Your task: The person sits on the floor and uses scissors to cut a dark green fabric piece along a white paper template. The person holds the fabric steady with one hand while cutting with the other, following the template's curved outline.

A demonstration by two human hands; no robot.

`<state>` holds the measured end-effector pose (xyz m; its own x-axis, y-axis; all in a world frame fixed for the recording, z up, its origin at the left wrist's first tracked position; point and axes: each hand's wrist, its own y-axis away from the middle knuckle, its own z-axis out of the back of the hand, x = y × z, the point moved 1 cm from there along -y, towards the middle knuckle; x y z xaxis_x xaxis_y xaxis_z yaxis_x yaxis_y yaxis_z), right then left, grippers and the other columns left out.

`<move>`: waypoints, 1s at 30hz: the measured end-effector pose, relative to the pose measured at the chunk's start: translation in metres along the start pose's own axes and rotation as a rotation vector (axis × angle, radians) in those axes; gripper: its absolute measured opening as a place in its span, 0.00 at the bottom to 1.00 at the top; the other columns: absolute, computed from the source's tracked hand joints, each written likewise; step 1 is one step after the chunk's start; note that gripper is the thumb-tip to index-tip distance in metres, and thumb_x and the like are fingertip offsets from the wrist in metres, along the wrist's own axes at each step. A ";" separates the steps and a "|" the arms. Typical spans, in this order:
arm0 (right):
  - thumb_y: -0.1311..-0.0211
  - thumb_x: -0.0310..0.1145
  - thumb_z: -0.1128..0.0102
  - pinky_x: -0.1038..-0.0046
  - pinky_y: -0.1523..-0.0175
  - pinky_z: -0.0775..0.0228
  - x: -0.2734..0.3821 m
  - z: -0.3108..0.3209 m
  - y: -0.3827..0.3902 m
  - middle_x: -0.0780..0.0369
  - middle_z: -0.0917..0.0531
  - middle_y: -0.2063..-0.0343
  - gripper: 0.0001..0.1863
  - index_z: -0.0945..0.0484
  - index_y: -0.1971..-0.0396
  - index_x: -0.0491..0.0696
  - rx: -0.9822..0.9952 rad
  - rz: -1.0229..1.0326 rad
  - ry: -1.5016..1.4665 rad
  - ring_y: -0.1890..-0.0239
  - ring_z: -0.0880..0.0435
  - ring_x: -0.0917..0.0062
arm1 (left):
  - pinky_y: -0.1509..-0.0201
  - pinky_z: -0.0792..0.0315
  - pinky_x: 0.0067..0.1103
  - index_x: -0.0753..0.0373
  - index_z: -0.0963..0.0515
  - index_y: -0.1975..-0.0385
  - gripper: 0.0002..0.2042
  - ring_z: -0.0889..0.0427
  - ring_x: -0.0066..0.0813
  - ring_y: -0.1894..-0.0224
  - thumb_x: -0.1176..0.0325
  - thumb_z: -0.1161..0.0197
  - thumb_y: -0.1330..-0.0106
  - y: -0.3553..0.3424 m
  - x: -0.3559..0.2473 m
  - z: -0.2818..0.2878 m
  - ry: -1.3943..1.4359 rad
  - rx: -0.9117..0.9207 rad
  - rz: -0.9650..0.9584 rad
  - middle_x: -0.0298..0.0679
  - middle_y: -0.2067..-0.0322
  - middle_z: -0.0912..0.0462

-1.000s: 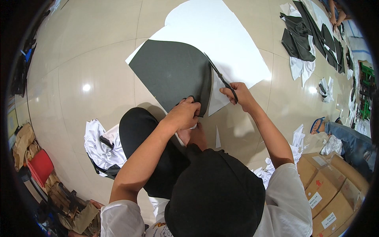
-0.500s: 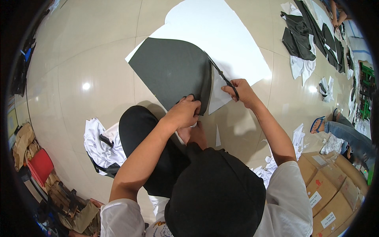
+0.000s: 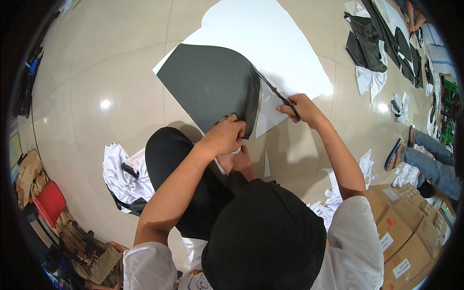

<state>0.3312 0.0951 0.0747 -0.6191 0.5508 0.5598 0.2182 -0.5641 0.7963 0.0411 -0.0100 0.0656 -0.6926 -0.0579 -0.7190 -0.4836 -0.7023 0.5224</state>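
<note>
A dark grey piece of material (image 3: 208, 87) with a curved edge lies over a larger white sheet (image 3: 270, 43) on the floor. My left hand (image 3: 224, 135) is closed on the grey piece's near edge, just beyond my bare foot (image 3: 240, 162). Black scissors (image 3: 274, 91) are gripped in my right hand (image 3: 300, 112), fingers through the handles. Their blades run along the curved right edge of the grey piece, where a slit parts it from the white flap beside it. Whether the blades are parted is too fine to tell.
A thin white sliver (image 3: 267, 163) lies near my foot. Crumpled white cloth (image 3: 118, 164) is at left, more white scraps (image 3: 331, 198) at right. Cardboard boxes (image 3: 408, 241) stand lower right. Another person's sandalled foot (image 3: 395, 154) and black-and-white cloth pieces (image 3: 365, 46) are on the right.
My right hand and the scissors have shifted a little to the right, the handles swinging outward. My left hand stays put. The other person's sandalled foot has moved right.
</note>
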 end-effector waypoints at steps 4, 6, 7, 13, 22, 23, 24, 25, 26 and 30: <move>0.35 0.37 0.24 0.77 0.76 0.39 0.002 0.034 0.025 0.69 0.24 0.85 0.17 0.21 0.79 0.47 0.080 0.026 0.057 0.84 0.29 0.86 | 0.45 0.21 0.41 0.61 0.19 0.64 0.09 0.18 0.53 0.46 0.72 0.29 0.43 0.003 0.002 0.001 -0.005 0.002 -0.006 0.46 0.54 0.21; 0.34 0.36 0.24 0.77 0.74 0.39 -0.007 0.058 0.030 0.69 0.24 0.84 0.16 0.21 0.78 0.48 0.075 0.029 0.064 0.83 0.29 0.86 | 0.45 0.21 0.41 0.61 0.19 0.64 0.09 0.18 0.53 0.47 0.72 0.29 0.43 0.004 0.001 0.003 -0.012 0.022 -0.002 0.46 0.55 0.20; 0.35 0.39 0.23 0.76 0.73 0.38 -0.011 0.063 0.028 0.70 0.24 0.83 0.17 0.20 0.77 0.47 -0.042 0.098 0.002 0.81 0.28 0.85 | 0.46 0.22 0.41 0.61 0.19 0.63 0.09 0.18 0.54 0.47 0.70 0.29 0.41 0.004 0.001 0.006 -0.013 0.046 0.015 0.47 0.55 0.20; 0.40 0.49 0.18 0.68 0.62 0.26 -0.024 0.063 -0.022 0.58 0.13 0.71 0.26 0.16 0.61 0.40 -0.969 0.408 0.234 0.71 0.18 0.70 | 0.42 0.24 0.45 0.63 0.20 0.61 0.14 0.21 0.59 0.43 0.62 0.25 0.38 0.001 -0.020 0.030 0.055 -0.108 0.034 0.49 0.52 0.20; 0.41 0.45 0.18 0.57 0.31 0.28 -0.063 0.034 -0.032 0.48 0.17 0.37 0.38 0.22 0.39 0.35 -1.181 0.450 0.424 0.36 0.19 0.51 | 0.23 0.50 0.72 0.47 0.59 0.14 0.66 0.64 0.77 0.17 0.48 0.15 0.47 -0.023 -0.001 0.036 -0.272 -0.371 0.499 0.61 0.16 0.66; 0.39 0.44 0.19 0.57 0.30 0.30 -0.070 0.030 -0.023 0.46 0.18 0.37 0.39 0.24 0.37 0.34 -1.177 0.432 0.405 0.35 0.20 0.50 | 0.23 0.50 0.72 0.46 0.60 0.14 0.67 0.65 0.75 0.16 0.49 0.14 0.49 -0.023 -0.002 0.038 -0.299 -0.350 0.481 0.59 0.15 0.67; 0.39 0.44 0.19 0.56 0.30 0.30 -0.079 0.024 -0.013 0.45 0.18 0.37 0.38 0.24 0.36 0.34 -1.196 0.397 0.381 0.35 0.20 0.50 | 0.23 0.50 0.72 0.44 0.60 0.14 0.69 0.66 0.73 0.16 0.51 0.12 0.51 -0.026 -0.004 0.042 -0.326 -0.327 0.456 0.56 0.15 0.67; 0.38 0.44 0.19 0.56 0.30 0.30 -0.091 0.017 -0.004 0.45 0.18 0.37 0.38 0.24 0.36 0.34 -1.214 0.363 0.356 0.35 0.20 0.50 | 0.23 0.50 0.73 0.42 0.61 0.13 0.71 0.66 0.71 0.15 0.52 0.11 0.53 -0.029 -0.006 0.043 -0.351 -0.304 0.431 0.54 0.15 0.67; 0.38 0.43 0.20 0.56 0.30 0.30 -0.104 0.010 0.007 0.45 0.18 0.38 0.38 0.24 0.36 0.34 -1.232 0.327 0.331 0.35 0.21 0.49 | 0.23 0.50 0.72 0.41 0.61 0.14 0.72 0.66 0.70 0.15 0.54 0.10 0.55 -0.033 -0.003 0.046 -0.392 -0.287 0.367 0.53 0.14 0.68; 0.37 0.41 0.20 0.54 0.30 0.31 -0.145 -0.035 0.053 0.43 0.18 0.39 0.37 0.24 0.36 0.33 -1.273 0.214 0.296 0.35 0.21 0.47 | 0.22 0.50 0.71 0.38 0.62 0.14 0.75 0.66 0.68 0.15 0.59 0.08 0.59 -0.041 0.008 0.063 -0.530 -0.165 0.223 0.51 0.14 0.70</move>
<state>0.4061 -0.0362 0.0274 -0.8370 0.3170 0.4461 -0.4235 -0.8914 -0.1611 0.0218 0.0634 0.0675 -0.9610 0.1154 -0.2512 -0.2356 -0.8175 0.5256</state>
